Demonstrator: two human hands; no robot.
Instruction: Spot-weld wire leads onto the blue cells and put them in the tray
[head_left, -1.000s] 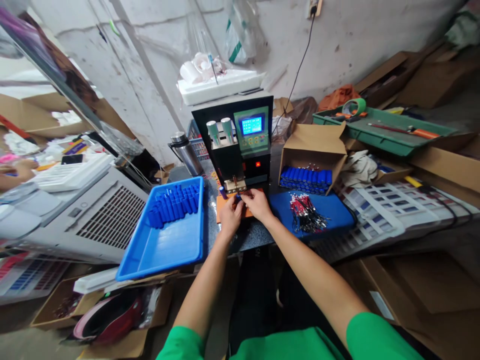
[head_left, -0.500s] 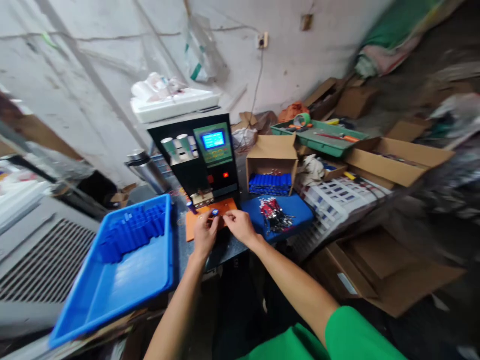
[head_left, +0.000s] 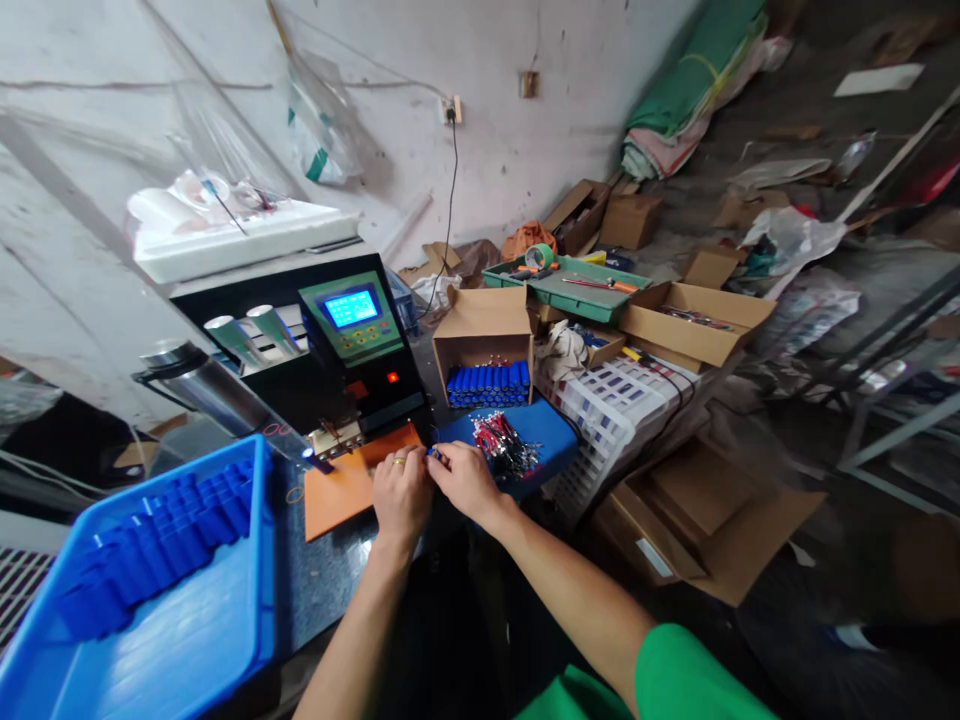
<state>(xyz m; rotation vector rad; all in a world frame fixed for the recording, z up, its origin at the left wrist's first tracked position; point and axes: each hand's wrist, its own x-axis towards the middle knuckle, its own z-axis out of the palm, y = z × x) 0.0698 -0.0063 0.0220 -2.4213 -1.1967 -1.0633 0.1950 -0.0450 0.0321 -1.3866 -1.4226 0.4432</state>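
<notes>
My left hand (head_left: 403,495), with a ring on one finger, is closed around a blue battery cell (head_left: 433,453); only a small blue end shows between the fingers. The fingertips of my right hand (head_left: 466,482) pinch at that same end, touching my left hand. Both hands are over the near right edge of an orange board (head_left: 337,497). Behind the board stands a black spot welder (head_left: 375,370) with a lit blue screen. Another blue cell (head_left: 318,461) is by its electrodes. Red and black wire leads (head_left: 506,445) lie in a heap on a blue pad (head_left: 559,440), right of my hands.
At left is a blue tray (head_left: 262,560) with many blue cells along its far side. A steel thermos (head_left: 210,385) leans in view beside the welder. An open carton (head_left: 480,325) holds stacked blue cells. Farther right are a green tray (head_left: 581,295) and a white crate (head_left: 600,405).
The view has swung right, so the welder and blue tray appear farther left. My hands have come together at the cell, away from the welder toward the board's right edge.
</notes>
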